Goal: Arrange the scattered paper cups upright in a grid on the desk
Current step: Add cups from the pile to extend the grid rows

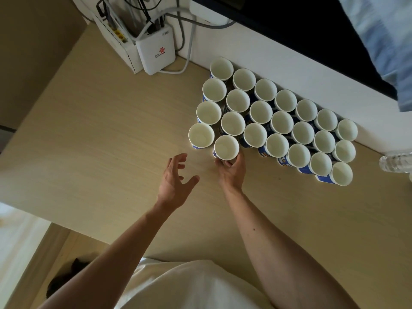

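Right hand: your fingers curl round the base of the front cup — likely to seat it in line.
Left hand: fingers spread, holding nothing.
Grid: cups upright on the table, against the wall.

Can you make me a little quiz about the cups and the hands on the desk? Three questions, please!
1. True or false: every paper cup on the desk stands upright, mouth up.
2. Which hand grips a cup: the left hand or the right hand?
3. How many cups are in the short row nearest the person? A) two B) five C) seven

Key
1. True.
2. The right hand, low on the cup's side. The left hand is open and holds nothing.
3. A. The three rows behind it have seven cups each.
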Tool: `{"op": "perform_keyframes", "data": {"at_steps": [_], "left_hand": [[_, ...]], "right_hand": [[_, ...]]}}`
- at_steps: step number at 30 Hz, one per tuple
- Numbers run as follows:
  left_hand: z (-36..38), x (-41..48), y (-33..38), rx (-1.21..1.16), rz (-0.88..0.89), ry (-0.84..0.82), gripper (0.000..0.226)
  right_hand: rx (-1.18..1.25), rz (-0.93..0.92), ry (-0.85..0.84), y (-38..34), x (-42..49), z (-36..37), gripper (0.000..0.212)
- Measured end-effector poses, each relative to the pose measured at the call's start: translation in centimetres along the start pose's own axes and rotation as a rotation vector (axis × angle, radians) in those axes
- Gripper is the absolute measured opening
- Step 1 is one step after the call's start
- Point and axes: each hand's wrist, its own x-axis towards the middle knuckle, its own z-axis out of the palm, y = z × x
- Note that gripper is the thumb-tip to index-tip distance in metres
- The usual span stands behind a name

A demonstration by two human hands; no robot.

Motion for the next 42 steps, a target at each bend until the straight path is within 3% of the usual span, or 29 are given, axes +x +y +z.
{"op": "perform_keyframes", "data": {"at_steps": [6,12,17,22,29,33,36,38,42], "left_hand": [[-0.8,-1.2,0.2,-0.010,-0.006,-0.007,0.067],[-0.4,-3.4,1.9,-0.048,0.016,-0.066,0.059],[2.2,-6.0,4.4,-0.039,0.097,-0.256,0.049],[5.4,-8.3,7.3,0.004,0.178,-0.405,0.042],[10.2,-12.5,11.0,0.098,0.291,-0.508,0.041],[14.3,-16.5,12.7,0.117,0.334,-0.509,0.044],[18.0,-19.5,14.2,0.103,0.363,-0.475,0.067],[20.8,-22.3,15.6,0.109,0.387,-0.474,0.051],[25.9,-27.5,18.4,0.077,0.420,-0.459,0.041]], "right_hand": [[-0.067,0.036,-0.098,0.5,-1.4,-1.9,0.085],[-0.021,0.121,0.064,2.3,-5.7,-6.9,0.077],[0.072,0.148,0.171,2.9,-9.4,-10.8,0.063],[0.193,0.096,0.261,2.0,-11.1,-15.2,0.083],[0.266,0.036,0.390,3.0,-13.7,-23.5,0.043],[0.358,0.016,0.419,3.9,-15.2,-29.0,0.042],[0.417,-0.037,0.458,3.7,-16.8,-33.8,0.042],[0.461,-0.077,0.472,4.1,-18.0,-37.8,0.042],[0.540,-0.119,0.470,5.1,-19.9,-45.3,0.048]]}}
